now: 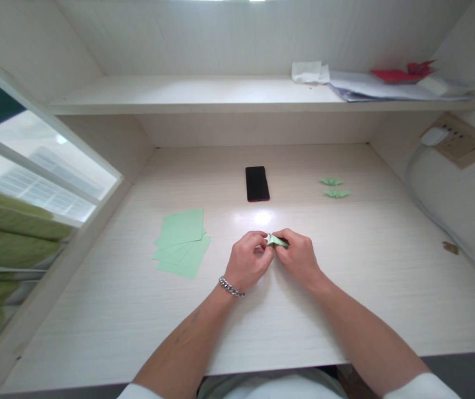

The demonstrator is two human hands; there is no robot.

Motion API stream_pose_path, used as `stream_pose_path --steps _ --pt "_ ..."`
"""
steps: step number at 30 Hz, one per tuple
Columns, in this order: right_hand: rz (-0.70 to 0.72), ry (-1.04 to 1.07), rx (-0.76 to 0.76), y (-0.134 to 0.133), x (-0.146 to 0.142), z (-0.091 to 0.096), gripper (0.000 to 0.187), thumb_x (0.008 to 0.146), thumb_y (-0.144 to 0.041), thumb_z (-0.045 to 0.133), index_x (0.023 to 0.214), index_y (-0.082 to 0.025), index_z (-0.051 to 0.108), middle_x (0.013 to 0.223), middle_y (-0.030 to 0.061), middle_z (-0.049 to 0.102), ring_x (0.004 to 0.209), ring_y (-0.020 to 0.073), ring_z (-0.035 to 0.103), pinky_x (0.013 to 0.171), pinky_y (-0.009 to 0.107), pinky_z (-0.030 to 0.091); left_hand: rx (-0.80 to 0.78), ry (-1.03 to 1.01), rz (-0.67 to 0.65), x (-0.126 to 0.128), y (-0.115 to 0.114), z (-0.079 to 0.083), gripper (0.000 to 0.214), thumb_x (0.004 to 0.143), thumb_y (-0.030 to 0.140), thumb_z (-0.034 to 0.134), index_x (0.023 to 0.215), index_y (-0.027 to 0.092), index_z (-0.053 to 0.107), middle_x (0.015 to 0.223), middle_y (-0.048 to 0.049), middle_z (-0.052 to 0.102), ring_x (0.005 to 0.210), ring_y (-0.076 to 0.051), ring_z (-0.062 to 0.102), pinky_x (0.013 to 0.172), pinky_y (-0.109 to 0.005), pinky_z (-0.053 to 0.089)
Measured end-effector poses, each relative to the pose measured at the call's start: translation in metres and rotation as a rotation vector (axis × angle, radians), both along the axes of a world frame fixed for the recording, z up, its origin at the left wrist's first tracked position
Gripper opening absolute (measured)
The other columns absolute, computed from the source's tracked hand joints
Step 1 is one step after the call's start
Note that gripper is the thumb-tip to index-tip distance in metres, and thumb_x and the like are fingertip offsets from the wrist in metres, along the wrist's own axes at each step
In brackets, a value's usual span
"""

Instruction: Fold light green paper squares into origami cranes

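Note:
A small piece of folded green paper [278, 241] is held between my two hands, just above the desk. My left hand [249, 256] pinches its left end between thumb and fingers; a chain bracelet circles that wrist. From the other side, my right hand [298, 254] grips the paper, and its fingers cover part of it. To the left lie several loose green paper sheets [183, 227], overlapping in an uneven pile. Two finished-looking green paper cranes [336, 194] rest at the right, one behind the other.
A black phone [257, 184] lies flat beyond my hands. Above the desk's back runs a shelf [179, 91] with papers [362, 86] and a red folded paper piece [420, 67]. A white plug [434, 136] sits in the right wall socket, its cable [428, 213] trailing down.

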State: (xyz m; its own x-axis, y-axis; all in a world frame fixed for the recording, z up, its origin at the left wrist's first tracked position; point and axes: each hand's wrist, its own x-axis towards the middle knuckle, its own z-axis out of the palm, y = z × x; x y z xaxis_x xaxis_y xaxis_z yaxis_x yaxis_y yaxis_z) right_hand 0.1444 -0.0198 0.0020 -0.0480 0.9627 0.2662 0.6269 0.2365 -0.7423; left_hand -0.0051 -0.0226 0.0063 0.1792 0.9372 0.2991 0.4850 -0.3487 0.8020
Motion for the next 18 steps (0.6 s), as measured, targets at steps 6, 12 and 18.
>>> stream_pose_path --steps 6,12,18 --pt "-0.028 0.067 0.036 -0.003 -0.007 0.000 0.021 0.075 -0.013 0.052 0.089 -0.021 0.066 0.082 0.0005 0.069 0.073 0.0164 0.062 0.067 0.026 0.045 -0.065 0.029 0.088 0.003 0.001 -0.002 0.023 0.077 0.015 0.056 0.099 0.021 0.059 0.095 -0.0018 0.068 0.084 -0.015 0.067 0.071 -0.024 0.055" --pt "0.008 0.052 0.069 -0.007 -0.014 -0.004 0.029 0.074 -0.010 0.050 0.097 -0.020 0.064 0.088 0.0028 0.068 0.078 0.0177 0.062 0.073 0.028 0.047 0.005 0.134 0.188 0.001 0.003 -0.002 0.025 0.079 0.017 0.056 0.102 0.024 0.063 0.095 0.0002 0.071 0.082 -0.016 0.068 0.077 -0.026 0.054" --pt "0.026 -0.016 0.138 -0.009 -0.016 -0.004 0.029 0.074 -0.008 0.047 0.096 -0.019 0.062 0.089 0.0049 0.068 0.082 0.0192 0.063 0.075 0.028 0.047 0.050 0.191 0.200 0.000 0.007 -0.009 0.032 0.076 0.012 0.056 0.104 0.023 0.066 0.100 -0.0005 0.072 0.085 -0.017 0.069 0.084 -0.027 0.053"
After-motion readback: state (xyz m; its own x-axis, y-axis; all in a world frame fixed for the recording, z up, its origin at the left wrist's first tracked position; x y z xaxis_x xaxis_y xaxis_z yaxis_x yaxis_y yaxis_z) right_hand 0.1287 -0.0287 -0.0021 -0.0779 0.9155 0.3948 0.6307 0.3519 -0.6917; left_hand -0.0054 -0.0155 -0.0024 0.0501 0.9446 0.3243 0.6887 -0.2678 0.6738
